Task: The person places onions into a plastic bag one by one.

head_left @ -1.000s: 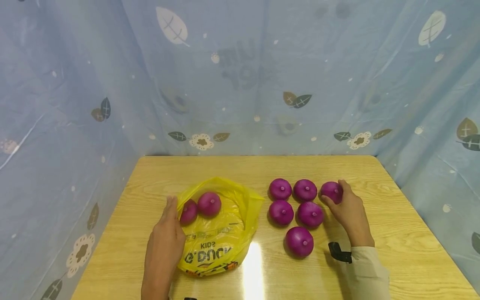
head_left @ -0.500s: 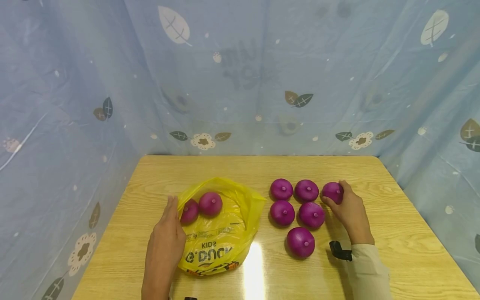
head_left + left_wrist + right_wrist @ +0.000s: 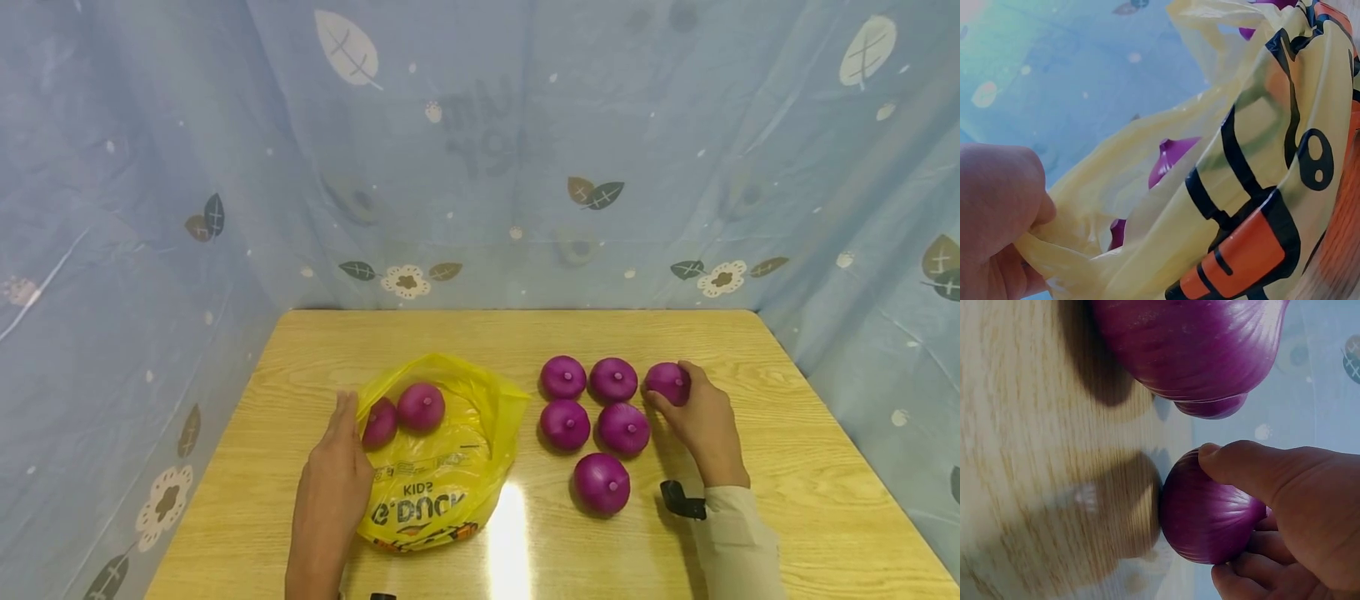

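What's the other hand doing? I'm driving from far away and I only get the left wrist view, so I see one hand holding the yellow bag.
Observer: The right hand is holding an onion between thumb and fingers.
Operator: Cool! How many more are outside the bag?
Observer: The head view shows five other onions on the table, besides the held one.
Operator: Are they in neat rows?
Observer: Mostly. Four make a two-by-two block, and the fifth onion sits by itself, closest to that picture's bottom edge.
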`<state>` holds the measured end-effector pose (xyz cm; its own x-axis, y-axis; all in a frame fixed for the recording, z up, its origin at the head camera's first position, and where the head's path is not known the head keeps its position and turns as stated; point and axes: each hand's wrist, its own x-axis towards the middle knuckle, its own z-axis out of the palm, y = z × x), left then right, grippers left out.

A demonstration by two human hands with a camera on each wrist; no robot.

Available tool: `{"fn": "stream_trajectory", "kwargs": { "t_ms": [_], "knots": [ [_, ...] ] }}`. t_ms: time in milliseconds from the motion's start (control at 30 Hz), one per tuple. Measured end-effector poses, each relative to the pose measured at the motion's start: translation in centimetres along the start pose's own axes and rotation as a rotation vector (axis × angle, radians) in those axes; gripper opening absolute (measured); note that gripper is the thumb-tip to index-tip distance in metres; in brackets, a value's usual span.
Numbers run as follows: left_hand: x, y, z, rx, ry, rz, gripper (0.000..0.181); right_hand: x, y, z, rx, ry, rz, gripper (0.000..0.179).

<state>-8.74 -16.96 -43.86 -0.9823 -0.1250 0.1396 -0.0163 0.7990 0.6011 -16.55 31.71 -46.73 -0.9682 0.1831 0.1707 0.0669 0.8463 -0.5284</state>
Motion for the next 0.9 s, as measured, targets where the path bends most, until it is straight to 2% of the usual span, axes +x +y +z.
{"fn": "stream_trajectory", "kwargs": {
  "t_ms": [233, 367, 533, 900],
  "knots": [
    [0.2, 0.0, 0.2, -0.001, 0.02, 0.026, 0.053, 0.1, -0.2, -0.5, -0.002, 0.02, -0.003, 0.078],
    [0.1, 0.1, 0.2, -0.002, 0.032, 0.039, 0.053, 0.1, -1.1, -1.3, -0.012, 0.071, -0.031, 0.074],
    [0.0, 0.0, 0.2, -0.003, 0.033, 0.039, 0.052, 0.1, -2.7, -2.4, -0.012, 0.129, -0.081, 0.071],
    [-0.2, -0.2, 0.2, 0.001, 0.033, 0.036, 0.053, -0.8, -7.4, -4.8, 0.001, 0.157, -0.165, 0.071]
  ]
}}
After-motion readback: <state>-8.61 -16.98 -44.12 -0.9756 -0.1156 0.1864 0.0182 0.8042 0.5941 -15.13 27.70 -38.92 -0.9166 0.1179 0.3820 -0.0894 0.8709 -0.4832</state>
